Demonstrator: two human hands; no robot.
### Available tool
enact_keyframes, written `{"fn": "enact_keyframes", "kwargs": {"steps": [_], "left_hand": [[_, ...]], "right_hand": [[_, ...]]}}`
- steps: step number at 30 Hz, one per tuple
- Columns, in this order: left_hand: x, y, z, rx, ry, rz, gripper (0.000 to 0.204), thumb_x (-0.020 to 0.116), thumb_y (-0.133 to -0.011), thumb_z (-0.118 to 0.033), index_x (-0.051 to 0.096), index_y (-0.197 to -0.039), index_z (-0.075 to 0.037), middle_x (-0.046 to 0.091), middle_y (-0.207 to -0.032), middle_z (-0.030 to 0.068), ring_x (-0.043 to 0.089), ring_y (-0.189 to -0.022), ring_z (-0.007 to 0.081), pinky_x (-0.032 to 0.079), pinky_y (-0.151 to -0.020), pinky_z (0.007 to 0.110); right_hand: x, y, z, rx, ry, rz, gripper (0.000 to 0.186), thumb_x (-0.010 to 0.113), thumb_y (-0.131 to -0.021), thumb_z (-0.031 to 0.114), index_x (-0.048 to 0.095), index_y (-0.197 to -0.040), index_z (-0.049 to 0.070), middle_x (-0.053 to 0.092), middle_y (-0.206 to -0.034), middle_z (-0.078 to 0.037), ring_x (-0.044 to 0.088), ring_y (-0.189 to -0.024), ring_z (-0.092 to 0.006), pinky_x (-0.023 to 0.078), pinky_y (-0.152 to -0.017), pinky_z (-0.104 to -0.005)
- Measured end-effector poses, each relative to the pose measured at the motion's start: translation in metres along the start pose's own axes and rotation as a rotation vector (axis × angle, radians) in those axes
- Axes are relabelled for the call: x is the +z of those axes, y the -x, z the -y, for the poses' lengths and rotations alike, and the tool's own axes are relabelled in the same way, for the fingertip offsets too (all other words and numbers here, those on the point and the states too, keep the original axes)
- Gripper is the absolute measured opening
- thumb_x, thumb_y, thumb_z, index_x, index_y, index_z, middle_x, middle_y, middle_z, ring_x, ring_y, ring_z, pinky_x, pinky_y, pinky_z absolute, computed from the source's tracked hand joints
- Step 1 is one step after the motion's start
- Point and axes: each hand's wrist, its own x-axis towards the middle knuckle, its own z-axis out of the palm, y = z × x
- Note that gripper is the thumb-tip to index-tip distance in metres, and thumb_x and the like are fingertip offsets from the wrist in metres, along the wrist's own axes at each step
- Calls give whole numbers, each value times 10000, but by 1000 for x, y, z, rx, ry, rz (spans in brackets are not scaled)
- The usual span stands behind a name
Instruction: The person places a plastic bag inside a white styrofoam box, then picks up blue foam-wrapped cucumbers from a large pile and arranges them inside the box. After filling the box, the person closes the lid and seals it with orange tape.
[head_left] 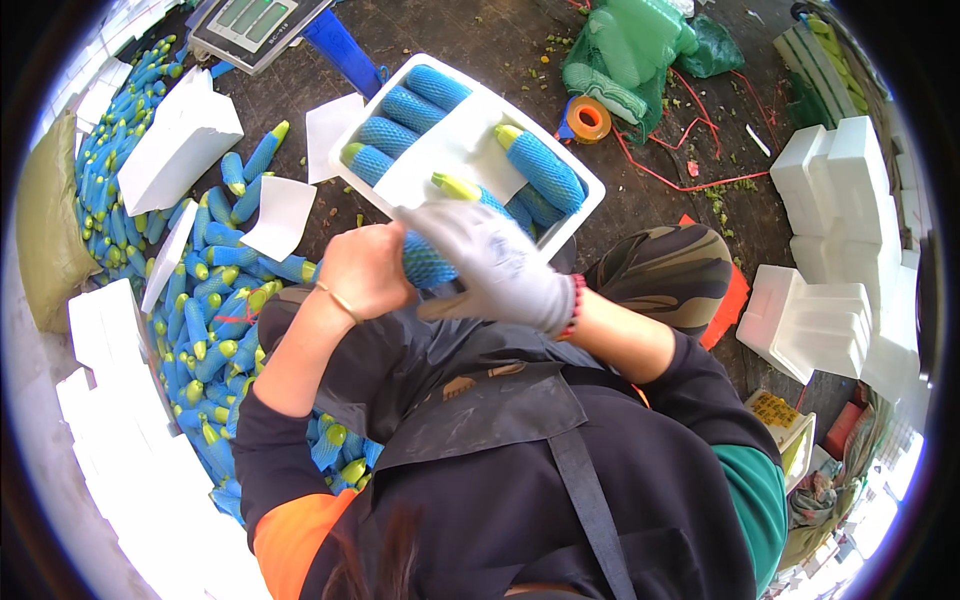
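A white foam tray (455,150) rests on my lap, tilted, holding several yellow-green fruits wrapped in blue foam netting (540,165). My left hand (365,270), bare with a thin bracelet, is closed at the tray's near edge around a blue-netted fruit (425,262). My right hand (495,265), in a white glove, lies across the same near edge and touches that fruit and another netted one (470,192) beside it.
A big heap of blue-netted fruits (205,300) covers the floor at the left, with white foam trays (175,140) and lids among them. A scale (255,25) sits at the top. Stacked foam boxes (850,250) stand at the right, green net bags (630,50) and an orange tape roll (588,118) beyond.
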Motion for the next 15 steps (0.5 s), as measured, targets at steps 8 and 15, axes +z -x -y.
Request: {"fn": "enact_keyframes", "kwargs": {"steps": [8, 15], "left_hand": [[4, -67, 59, -9, 609, -68, 630, 812, -722, -67, 684, -1339, -79, 759, -1090, 142, 751, -967, 324, 605, -886, 415], [28, -126, 203, -337, 116, -505, 469, 841, -820, -138, 717, -1266, -61, 698, -1189, 196, 692, -1145, 378, 558, -1018, 452]], "right_hand": [[23, 44, -74, 495, 82, 44, 939, 923, -778, 350, 465, -1536, 39, 647, -1316, -243, 676, -1195, -416, 555, -997, -461], [47, 63, -135, 585, 603, 115, 689, 761, -909, 219, 496, -1504, -6, 604, -1320, -215, 596, -1224, -408, 516, -1022, -502]]}}
